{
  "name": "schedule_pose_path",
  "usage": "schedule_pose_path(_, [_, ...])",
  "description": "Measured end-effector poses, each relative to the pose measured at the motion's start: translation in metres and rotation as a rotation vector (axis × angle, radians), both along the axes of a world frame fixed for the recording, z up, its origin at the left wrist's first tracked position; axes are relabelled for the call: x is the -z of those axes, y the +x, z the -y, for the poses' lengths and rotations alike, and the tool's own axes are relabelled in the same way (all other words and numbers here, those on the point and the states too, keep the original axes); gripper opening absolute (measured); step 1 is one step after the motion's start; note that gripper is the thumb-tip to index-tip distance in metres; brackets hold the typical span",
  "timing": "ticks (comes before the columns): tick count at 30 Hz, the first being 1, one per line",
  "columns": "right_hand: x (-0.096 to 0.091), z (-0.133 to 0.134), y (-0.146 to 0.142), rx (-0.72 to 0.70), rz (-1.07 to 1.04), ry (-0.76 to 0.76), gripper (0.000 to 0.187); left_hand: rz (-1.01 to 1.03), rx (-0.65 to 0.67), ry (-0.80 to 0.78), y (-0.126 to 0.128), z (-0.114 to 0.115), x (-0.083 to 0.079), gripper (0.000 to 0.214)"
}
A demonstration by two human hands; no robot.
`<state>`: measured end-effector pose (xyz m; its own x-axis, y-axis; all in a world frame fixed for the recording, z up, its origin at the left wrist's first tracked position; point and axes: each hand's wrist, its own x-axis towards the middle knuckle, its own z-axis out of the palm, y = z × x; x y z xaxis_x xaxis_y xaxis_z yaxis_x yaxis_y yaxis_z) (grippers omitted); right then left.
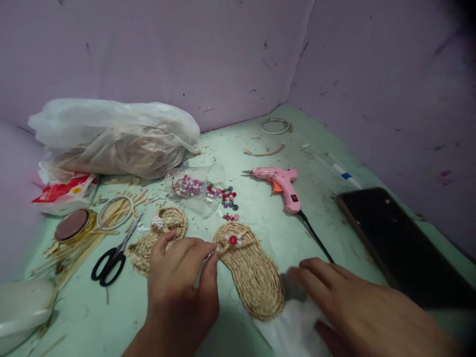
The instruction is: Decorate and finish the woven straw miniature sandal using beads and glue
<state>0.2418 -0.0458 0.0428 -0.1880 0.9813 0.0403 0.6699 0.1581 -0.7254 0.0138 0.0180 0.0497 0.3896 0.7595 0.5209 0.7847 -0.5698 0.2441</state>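
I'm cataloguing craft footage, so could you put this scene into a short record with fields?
left hand: pinched beside the left end of the slipper's strap; item gripped too small to tell
right hand: blurred, fingers extended, right of the slipper
woven slipper: flat, red bead on strap
second woven piece: partly hidden behind left hand, white bead cluster on top
tools: pink glue gun, black-handled scissors
container: clear cup on its side, beads spilling out

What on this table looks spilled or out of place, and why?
The clear cup lies on its side beyond the woven sole. Beads lie inside and loose beside it, so it looks spilled. Straw strips are also scattered untidily at the left.
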Motion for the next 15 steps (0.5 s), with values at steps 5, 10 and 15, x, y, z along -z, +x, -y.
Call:
schedule_pose_path(5, [-0.01, -0.016, -0.017, -0.036, 0.032, 0.032, 0.024, 0.003, 0.018, -0.023, 0.004, 0.0, 0.003, 0.015])
schedule_pose_path(10, [-0.004, -0.024, -0.05, -0.08, -0.276, -0.171, 0.02, -0.015, 0.011, -0.067, 0.01, -0.001, 0.006, 0.014])
schedule_pose_path(15, [0.023, -0.02, -0.074, 0.134, -0.865, -0.495, 0.022, -0.046, 0.047, -0.055, 0.009, -0.003, 0.01, 0.014])
